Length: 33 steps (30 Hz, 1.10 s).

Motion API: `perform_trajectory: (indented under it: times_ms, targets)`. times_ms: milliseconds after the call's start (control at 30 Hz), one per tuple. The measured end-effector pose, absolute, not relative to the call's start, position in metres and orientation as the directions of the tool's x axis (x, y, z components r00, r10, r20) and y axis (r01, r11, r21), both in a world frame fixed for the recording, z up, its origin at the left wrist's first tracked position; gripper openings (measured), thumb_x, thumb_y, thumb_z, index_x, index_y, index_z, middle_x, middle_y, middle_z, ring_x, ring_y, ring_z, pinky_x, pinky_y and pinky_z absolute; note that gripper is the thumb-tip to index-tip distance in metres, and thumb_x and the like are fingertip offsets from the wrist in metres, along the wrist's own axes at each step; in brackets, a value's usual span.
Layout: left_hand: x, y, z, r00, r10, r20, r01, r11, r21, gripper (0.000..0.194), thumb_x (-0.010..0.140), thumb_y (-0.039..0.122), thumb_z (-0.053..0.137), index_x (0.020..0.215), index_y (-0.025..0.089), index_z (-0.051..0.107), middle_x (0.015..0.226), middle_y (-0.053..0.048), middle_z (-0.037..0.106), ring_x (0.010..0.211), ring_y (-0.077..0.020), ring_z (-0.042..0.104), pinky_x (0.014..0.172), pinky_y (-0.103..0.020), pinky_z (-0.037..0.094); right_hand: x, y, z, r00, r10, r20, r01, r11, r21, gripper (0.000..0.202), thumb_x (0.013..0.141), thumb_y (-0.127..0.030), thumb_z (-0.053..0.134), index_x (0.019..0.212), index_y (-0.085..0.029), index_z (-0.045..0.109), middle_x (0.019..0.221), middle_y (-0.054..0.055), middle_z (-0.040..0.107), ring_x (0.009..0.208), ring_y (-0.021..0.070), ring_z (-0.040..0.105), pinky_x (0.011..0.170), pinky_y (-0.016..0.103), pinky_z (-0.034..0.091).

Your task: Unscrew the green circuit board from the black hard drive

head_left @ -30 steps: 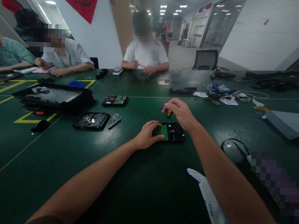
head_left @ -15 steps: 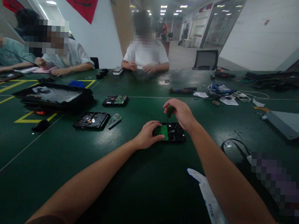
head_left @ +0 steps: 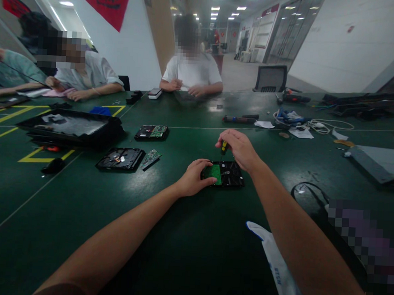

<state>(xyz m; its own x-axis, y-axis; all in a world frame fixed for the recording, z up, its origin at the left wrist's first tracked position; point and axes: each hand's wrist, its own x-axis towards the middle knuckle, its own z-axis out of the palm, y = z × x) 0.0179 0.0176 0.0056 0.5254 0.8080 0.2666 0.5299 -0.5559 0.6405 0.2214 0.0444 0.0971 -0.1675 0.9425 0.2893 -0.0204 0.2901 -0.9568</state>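
Observation:
A black hard drive point(head_left: 232, 175) with a green circuit board point(head_left: 216, 172) on its left half lies flat on the dark green table. Around the drive's left end my left hand point(head_left: 194, 178) is closed, thumb at the near side and fingers at the far side. My right hand point(head_left: 238, 146) grips a yellow and black screwdriver point(head_left: 224, 146), held upright above the drive. Its shaft points down to the far edge of the circuit board; the tip is too small to make out.
Two more drives, one black point(head_left: 121, 159) and one with a board point(head_left: 152, 132), lie left beside a loose circuit board point(head_left: 151, 159). Black trays point(head_left: 72, 125) stand farther left. A white glove point(head_left: 278, 262) lies near my right forearm. People sit across the table.
The screwdriver's handle has turned in my right hand, now showing yellow where it looked dark green. My left hand and the drive have stayed in place.

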Motion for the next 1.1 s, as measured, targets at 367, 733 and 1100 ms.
perform_trajectory:
  times_ms: [367, 733, 1100]
  targets:
    - [0.018, 0.018, 0.002, 0.527, 0.799, 0.291, 0.515, -0.572, 0.638, 0.056, 0.089, 0.048, 0.074, 0.135, 0.021, 0.058, 0.146, -0.016, 0.057, 0.138, -0.0320, 0.053, 0.118, -0.053, 0.040, 0.225, 0.049, 0.093, -0.225, 0.938, 0.263, -0.038, 0.262, -0.964, 0.039, 0.099, -0.051, 0.053, 0.078, -0.022, 0.069, 0.075, 0.003, 0.068, 0.076, 0.0191, 0.065, 0.079, 0.037, 0.048]
    - [0.018, 0.018, 0.004, 0.524, 0.805, 0.277, 0.522, -0.561, 0.642, 0.056, 0.089, 0.049, 0.074, 0.135, 0.020, 0.058, 0.146, -0.016, 0.056, 0.139, -0.0324, 0.052, 0.118, -0.054, 0.040, 0.225, 0.048, 0.095, -0.176, 0.930, 0.322, 0.045, 0.335, -0.941, 0.028, 0.092, -0.044, 0.065, 0.075, -0.021, 0.070, 0.080, 0.004, 0.067, 0.078, 0.0181, 0.060, 0.078, 0.035, 0.046]
    - [0.017, 0.018, 0.006, 0.530, 0.804, 0.269, 0.524, -0.560, 0.641, 0.056, 0.089, 0.049, 0.073, 0.135, 0.021, 0.058, 0.147, -0.015, 0.056, 0.139, -0.0323, 0.052, 0.118, -0.054, 0.040, 0.220, 0.043, 0.097, -0.261, 0.938, 0.226, -0.024, 0.227, -0.973, 0.044, 0.097, -0.061, 0.053, 0.078, -0.023, 0.064, 0.068, 0.001, 0.064, 0.071, 0.0186, 0.066, 0.077, 0.036, 0.050]
